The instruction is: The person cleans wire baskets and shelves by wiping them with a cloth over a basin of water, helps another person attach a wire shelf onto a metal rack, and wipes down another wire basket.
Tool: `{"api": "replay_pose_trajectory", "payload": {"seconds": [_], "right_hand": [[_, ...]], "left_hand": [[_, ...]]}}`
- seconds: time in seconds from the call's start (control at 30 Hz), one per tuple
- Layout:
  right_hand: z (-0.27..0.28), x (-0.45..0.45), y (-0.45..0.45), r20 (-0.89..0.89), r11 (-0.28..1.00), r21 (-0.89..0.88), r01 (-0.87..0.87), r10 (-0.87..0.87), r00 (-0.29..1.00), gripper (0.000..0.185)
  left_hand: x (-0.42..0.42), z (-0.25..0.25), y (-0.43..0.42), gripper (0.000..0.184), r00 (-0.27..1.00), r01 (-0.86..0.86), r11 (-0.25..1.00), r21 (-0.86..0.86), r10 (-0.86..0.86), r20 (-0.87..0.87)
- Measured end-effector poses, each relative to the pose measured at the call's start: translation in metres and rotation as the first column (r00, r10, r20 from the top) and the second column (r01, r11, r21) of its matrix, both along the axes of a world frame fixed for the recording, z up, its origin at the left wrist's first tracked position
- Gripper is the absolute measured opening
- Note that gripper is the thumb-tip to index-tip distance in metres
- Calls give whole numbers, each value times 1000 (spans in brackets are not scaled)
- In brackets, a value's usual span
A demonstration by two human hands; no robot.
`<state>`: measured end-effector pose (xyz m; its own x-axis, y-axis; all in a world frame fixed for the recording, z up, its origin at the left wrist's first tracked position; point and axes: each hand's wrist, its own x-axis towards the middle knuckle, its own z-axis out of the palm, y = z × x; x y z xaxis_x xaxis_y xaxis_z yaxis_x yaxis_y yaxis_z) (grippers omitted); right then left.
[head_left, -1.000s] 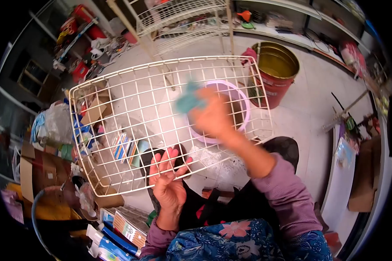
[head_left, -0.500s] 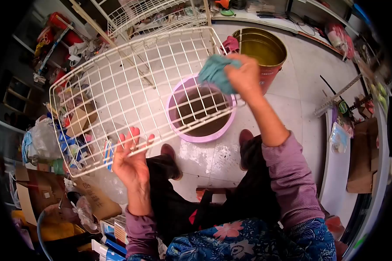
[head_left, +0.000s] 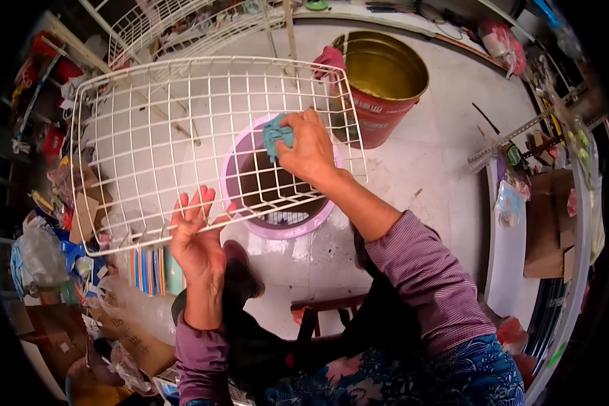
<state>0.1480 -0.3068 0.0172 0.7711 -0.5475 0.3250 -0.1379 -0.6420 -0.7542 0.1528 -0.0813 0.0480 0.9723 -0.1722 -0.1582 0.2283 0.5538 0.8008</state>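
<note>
A white wire basket point(head_left: 193, 141) is held up tilted over a purple tub point(head_left: 284, 232) with dark water in it. My left hand point(head_left: 200, 247) supports the basket by its near edge, palm up, with fingers reaching under and behind the wires. Bunched in my right hand point(head_left: 308, 147) is a teal cloth point(head_left: 275, 137), held against the wires towards the basket's right side. My right fingers are closed around the cloth and partly hide it. Part of the tub shows through the grid.
A red metal bucket point(head_left: 382, 118) stands beyond the tub, with a dark pink cloth point(head_left: 329, 59) over its rim. White wire racks point(head_left: 216, 34) stand at the back. Cardboard boxes and plastic bags point(head_left: 42, 256) crowd the left. Shelving point(head_left: 504, 264) lines the right.
My right hand has moved left and down along the wires with the teal cloth. The basket has turned to lie more level across the view. My left hand keeps its hold.
</note>
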Motion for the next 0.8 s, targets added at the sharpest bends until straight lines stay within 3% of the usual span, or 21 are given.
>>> {"api": "replay_pose_trajectory", "payload": {"seconds": [0.1,0.2,0.27,0.3,0.37,0.4,0.47,0.5,0.53,0.57,0.6,0.67,0.7,0.77,0.8], "right_hand": [[-6,4,33,201,964,-53,-259,264,943,20],[5,0,52,214,806,208,-554,515,830,24],[50,0,35,265,637,549,-541,481,836,26],[67,0,24,373,420,747,-515,377,848,26],[84,1,-10,613,224,737,-638,179,770,41],[97,-3,-29,694,197,687,-700,109,712,45],[101,-15,-68,742,89,669,-737,-119,660,41],[100,-25,-86,800,1,591,-806,-122,587,35],[101,-32,-100,748,22,635,-772,-266,608,31],[103,-39,-108,729,126,664,-737,-329,600,30],[89,-46,-130,846,4,510,-860,-183,501,31],[89,-49,-130,788,215,612,-761,-236,568,28],[86,-48,-126,793,212,605,-767,-239,560,28],[81,-36,-105,621,497,750,-435,-306,722,24],[75,-31,-94,581,584,739,-336,-300,756,20]], "left_hand": [[13,-5,2,54,999,10,1000,16,-10,33],[18,1,-2,55,999,-45,999,25,46,-28],[24,0,6,57,998,-41,999,-4,41,-49],[24,3,7,59,996,-43,998,-45,40,-77],[26,8,12,64,994,-52,991,-121,40,-105],[27,9,16,64,994,-60,992,-115,48,-100],[28,8,23,68,990,-85,981,-176,63,-128],[29,7,26,68,991,-86,981,-176,66,-118],[29,5,30,70,990,-103,976,-193,81,-118],[29,3,34,72,988,-118,971,-209,95,-119],[28,3,36,72,990,-116,971,-209,95,-108],[28,2,40,74,989,-142,967,-213,129,-72],[29,0,43,69,988,-152,962,-226,140,-68],[30,-1,45,65,986,-168,960,-223,163,-37],[31,-2,46,61,982,-186,957,-222,186,-20]]}}
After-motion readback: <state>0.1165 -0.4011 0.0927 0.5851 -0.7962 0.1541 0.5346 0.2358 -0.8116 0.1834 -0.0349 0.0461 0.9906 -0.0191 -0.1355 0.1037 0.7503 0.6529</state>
